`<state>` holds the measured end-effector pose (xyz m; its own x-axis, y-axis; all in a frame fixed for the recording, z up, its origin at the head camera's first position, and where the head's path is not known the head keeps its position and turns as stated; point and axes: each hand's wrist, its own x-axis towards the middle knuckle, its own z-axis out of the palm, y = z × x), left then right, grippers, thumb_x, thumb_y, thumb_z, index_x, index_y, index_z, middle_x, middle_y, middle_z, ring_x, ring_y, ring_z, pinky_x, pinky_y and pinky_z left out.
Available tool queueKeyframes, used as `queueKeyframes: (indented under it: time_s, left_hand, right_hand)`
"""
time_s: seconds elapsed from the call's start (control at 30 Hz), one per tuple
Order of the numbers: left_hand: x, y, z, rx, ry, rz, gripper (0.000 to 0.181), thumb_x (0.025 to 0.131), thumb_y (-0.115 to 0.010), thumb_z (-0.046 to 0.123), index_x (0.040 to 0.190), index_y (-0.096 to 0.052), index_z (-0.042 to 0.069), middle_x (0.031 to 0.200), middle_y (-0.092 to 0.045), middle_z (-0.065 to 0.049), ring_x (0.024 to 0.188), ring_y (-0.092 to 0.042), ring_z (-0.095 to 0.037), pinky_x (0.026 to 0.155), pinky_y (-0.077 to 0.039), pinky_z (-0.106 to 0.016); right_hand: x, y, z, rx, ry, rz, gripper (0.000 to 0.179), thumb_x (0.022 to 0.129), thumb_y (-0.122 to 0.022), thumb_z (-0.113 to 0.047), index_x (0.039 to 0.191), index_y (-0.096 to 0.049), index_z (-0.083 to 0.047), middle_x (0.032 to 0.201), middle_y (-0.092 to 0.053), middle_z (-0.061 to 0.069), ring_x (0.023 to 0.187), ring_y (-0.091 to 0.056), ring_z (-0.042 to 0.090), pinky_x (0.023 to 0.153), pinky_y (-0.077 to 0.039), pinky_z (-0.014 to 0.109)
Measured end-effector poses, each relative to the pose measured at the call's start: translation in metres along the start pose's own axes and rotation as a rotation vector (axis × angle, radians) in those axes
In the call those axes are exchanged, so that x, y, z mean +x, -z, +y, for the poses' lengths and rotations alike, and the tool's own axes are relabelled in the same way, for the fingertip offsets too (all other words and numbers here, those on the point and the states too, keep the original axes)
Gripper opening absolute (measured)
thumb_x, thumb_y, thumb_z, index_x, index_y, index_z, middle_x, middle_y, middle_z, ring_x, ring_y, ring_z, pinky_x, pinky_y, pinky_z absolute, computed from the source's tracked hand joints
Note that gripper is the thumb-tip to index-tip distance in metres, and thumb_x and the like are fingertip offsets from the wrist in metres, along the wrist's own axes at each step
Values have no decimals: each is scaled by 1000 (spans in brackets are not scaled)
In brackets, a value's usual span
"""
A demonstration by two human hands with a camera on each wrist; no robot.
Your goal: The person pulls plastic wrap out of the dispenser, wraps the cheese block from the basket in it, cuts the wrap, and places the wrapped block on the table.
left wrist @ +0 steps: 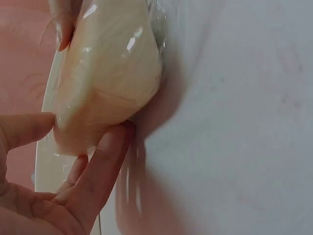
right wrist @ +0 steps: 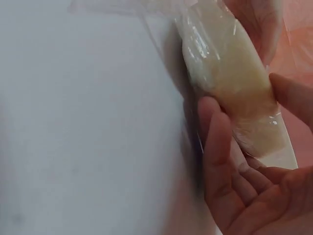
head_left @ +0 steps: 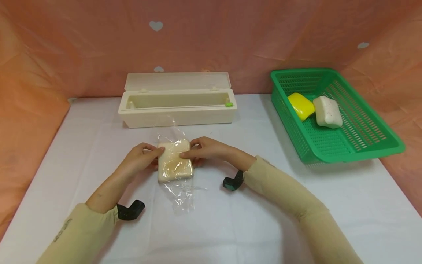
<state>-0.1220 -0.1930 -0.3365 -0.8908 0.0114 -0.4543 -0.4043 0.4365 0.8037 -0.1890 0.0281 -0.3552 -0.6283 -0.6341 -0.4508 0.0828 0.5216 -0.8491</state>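
A cream-coloured, rounded block [head_left: 175, 167] that looks like a bar of soap is held between both hands, wrapped in clear plastic film [head_left: 182, 200]. Loose film sticks out beyond its far and near ends. The left hand [head_left: 140, 159] grips the left edge, thumb on top and fingers beneath, as the left wrist view of the block [left wrist: 107, 73] shows. On the right side the right hand [head_left: 211, 148] pinches it, thumb over the top face. Its fingers [right wrist: 217, 152] reach under the block [right wrist: 234, 73] in the right wrist view.
Behind the hands stands a long white dispenser box [head_left: 178, 116] with its lid [head_left: 178, 81] raised and a small green slider [head_left: 229, 104]. At the right, a green basket [head_left: 356, 158] contains a yellow block [head_left: 301, 105] and a speckled white block [head_left: 328, 112]. A white cloth covers the table [head_left: 257, 227].
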Motion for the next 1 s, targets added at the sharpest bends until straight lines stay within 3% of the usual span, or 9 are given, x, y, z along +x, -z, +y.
queueKeyframes:
  time_s: [0.13, 0.37, 0.63, 0.83, 1.0]
  left_hand:
    - [2, -5, 2, 15, -32, 2, 54, 96, -56, 32, 125, -41, -11, 112, -63, -25, 73, -63, -3, 68, -54, -19]
    - [5, -7, 5, 169, -68, 53, 50, 95, -58, 36, 117, -52, -8, 96, -62, -12, 82, -63, -12, 70, -48, -19]
    - [10, -4, 6, 57, -60, 25, 52, 98, -52, 29, 124, -46, -16, 106, -65, -23, 68, -61, 0, 68, -53, -16]
    - [17, -2, 8, 164, -39, 12, 54, 97, -52, 36, 121, -57, -12, 88, -71, -10, 68, -59, 0, 71, -47, -15]
    - [20, -2, 8, 156, -35, -16, 56, 97, -51, 38, 123, -55, -12, 104, -69, -17, 75, -61, -3, 82, -50, -22]
  right_hand:
    - [-4, 3, 6, 36, 6, 8, 37, 93, -63, -34, 112, -55, -3, 70, -68, 6, 60, -64, 13, 61, -55, 27]
    - [-8, 6, 10, 18, 17, 55, 39, 95, -59, -35, 113, -55, -1, 73, -67, 7, 58, -62, 14, 56, -55, 27]
    - [-9, 8, 11, -67, 30, 195, 40, 93, -61, -39, 106, -66, -1, 79, -67, 5, 64, -64, 12, 66, -54, 24]
    - [-5, 9, 8, -129, 18, 256, 43, 89, -65, -42, 108, -68, -4, 81, -69, 2, 73, -63, 11, 73, -49, 21]
    - [-3, 8, 6, -91, -3, 250, 47, 87, -67, -43, 113, -66, -4, 85, -70, 3, 78, -64, 13, 77, -50, 23]
